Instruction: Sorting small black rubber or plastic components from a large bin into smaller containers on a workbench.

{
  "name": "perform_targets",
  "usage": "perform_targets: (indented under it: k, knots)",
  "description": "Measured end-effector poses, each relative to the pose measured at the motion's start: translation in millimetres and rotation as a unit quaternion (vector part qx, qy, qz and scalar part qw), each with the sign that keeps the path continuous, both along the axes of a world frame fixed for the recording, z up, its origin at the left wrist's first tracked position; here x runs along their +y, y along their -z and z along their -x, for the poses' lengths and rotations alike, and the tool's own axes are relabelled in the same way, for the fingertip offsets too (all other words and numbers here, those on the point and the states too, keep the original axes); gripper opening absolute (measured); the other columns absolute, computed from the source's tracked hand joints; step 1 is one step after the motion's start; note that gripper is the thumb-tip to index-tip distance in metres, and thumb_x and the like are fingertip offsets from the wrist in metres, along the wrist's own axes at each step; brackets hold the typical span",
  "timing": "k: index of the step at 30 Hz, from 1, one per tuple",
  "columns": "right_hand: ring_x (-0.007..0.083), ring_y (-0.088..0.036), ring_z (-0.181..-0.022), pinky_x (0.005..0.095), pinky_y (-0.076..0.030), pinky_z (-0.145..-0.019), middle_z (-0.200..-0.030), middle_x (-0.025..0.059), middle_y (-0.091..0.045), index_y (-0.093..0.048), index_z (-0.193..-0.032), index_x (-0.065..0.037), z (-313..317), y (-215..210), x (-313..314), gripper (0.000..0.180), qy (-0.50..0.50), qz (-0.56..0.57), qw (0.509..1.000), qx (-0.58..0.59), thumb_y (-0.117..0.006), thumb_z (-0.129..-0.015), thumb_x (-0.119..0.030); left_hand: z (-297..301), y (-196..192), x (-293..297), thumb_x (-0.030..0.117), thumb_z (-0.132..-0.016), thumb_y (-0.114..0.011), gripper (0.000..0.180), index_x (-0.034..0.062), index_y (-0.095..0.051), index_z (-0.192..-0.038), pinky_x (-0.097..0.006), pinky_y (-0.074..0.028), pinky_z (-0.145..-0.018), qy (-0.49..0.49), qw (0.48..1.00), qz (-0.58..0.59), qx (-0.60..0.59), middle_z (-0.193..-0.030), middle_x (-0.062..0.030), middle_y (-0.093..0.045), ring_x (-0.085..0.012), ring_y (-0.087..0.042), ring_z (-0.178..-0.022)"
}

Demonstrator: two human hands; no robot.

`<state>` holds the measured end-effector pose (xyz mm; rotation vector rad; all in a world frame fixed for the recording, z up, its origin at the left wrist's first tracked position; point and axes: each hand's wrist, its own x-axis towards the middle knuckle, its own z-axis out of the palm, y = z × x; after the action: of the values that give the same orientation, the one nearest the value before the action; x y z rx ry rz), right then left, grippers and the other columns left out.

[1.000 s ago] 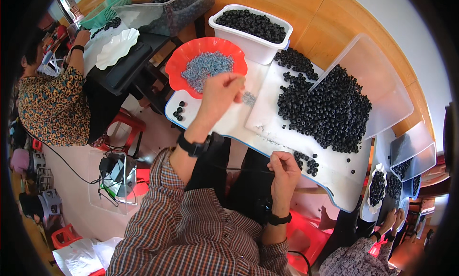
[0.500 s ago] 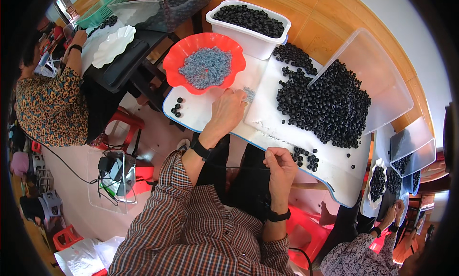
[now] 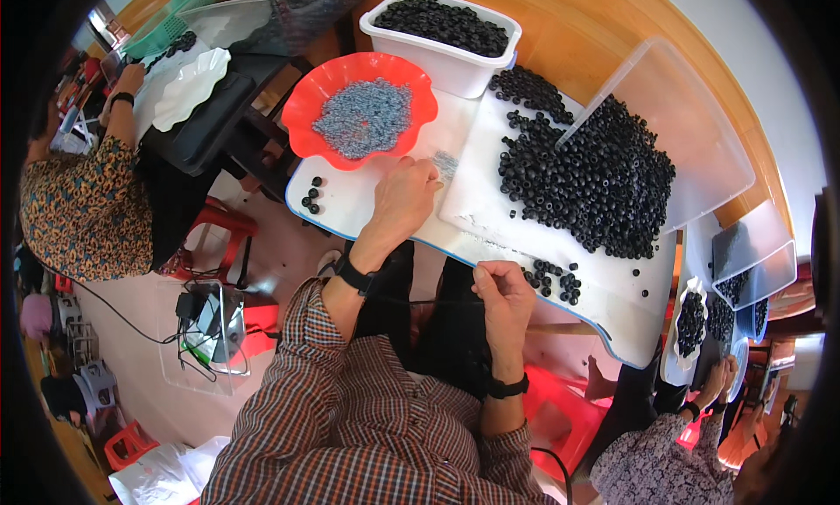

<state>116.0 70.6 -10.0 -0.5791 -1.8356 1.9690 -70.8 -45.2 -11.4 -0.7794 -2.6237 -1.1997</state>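
My left hand (image 3: 406, 195) is closed in a pinch over the white table, just below the red scalloped bowl (image 3: 299, 111) of small grey-blue translucent pieces (image 3: 363, 118). Beside its fingertips lies a little heap of the same pale pieces (image 3: 445, 164). Whatever those fingers grip is too small to name. At the table's front edge my right hand (image 3: 505, 297) is also pinched, thumb against forefinger, and its contents cannot be made out. A small group of black bead-like rings (image 3: 553, 280) lies right of it. Several more black rings (image 3: 312, 194) sit at the table's left end.
A large pile of black rings (image 3: 595, 181) spills from a tipped clear bin (image 3: 713, 146) onto a white board (image 3: 472, 190). Behind stands a white tub (image 3: 437, 60) full of black pieces. People work at left and lower right. A red stool (image 3: 560, 422) is below.
The whole view has shifted slightly, with the table and bowl sitting a little further left and up. Both hands stay pinched in nearly the same places over the table.
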Motion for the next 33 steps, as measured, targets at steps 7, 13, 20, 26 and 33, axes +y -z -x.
perform_targets:
  k: [7, 13, 20, 26, 33]
  knots:
    - [0.0058, -0.054, -0.070, 0.0197, -0.046, -0.065, -0.084, 0.0008, -0.061, -0.061, -0.098, 0.001, 5.2, -0.7, -8.5, 0.010, 0.013, 0.013, 0.999, 0.033, -0.065, -0.089, 0.000, -54.3, -28.2, -2.2, 0.015, -0.090, -0.064, 0.019, -0.0030, -0.068, -0.097, -0.022, -0.046, -0.050, 0.109, 0.890, -0.253, -0.364, -0.070, -0.0040, -0.062, -0.0073, -0.054, -0.056]
    - [0.0062, -0.055, -0.072, 0.0192, -0.045, -0.065, -0.088, 0.0029, -0.060, -0.059, -0.098, 0.000, 3.6, 5.8, -12.7, 0.010, 0.053, -0.100, 0.990, 0.080, -0.064, -0.088, 0.002, -83.8, -21.1, 3.3, 0.019, -0.091, -0.065, 0.023, -0.0030, -0.068, -0.095, -0.018, -0.044, -0.049, 0.157, 0.832, -0.261, -0.464, -0.070, -0.0006, -0.062, -0.0040, -0.053, -0.057]
    - [0.0139, -0.058, -0.069, 0.0250, -0.048, -0.062, -0.088, 0.0085, -0.059, -0.063, -0.096, 0.000, -6.3, -3.0, -7.3, 0.013, 0.126, -0.265, 0.953, 0.080, -0.068, -0.084, 0.001, -95.6, -26.4, 14.5, 0.020, -0.093, -0.064, 0.022, -0.0008, -0.069, -0.092, -0.017, -0.042, -0.048, 0.178, 0.825, -0.238, -0.480, -0.066, 0.0017, -0.059, -0.0031, -0.052, -0.055]
    - [0.0147, -0.057, -0.069, 0.0253, -0.047, -0.060, -0.088, 0.0097, -0.059, -0.062, -0.096, 0.001, -21.0, 2.9, 2.7, 0.011, 0.151, -0.269, 0.948, 0.079, -0.065, -0.086, 0.002, -102.9, -26.9, 26.0, 0.023, -0.093, -0.064, 0.024, -0.0007, -0.069, -0.090, -0.017, -0.043, -0.047, 0.201, 0.819, -0.207, -0.496, -0.064, 0.0030, -0.057, -0.0021, -0.051, -0.053]
    - [0.0074, -0.055, -0.062, 0.0189, -0.044, -0.055, -0.090, 0.0063, -0.057, -0.062, -0.098, 0.002, -38.8, 12.5, 21.7, 0.009, 0.200, -0.160, 0.966, 0.043, -0.062, -0.089, 0.002, -102.3, 0.8, 42.0, 0.011, -0.083, -0.069, 0.012, 0.0024, -0.069, -0.091, -0.031, -0.048, -0.056, 0.176, 0.974, -0.117, -0.087, -0.075, -0.0098, -0.064, -0.0217, -0.061, -0.062]
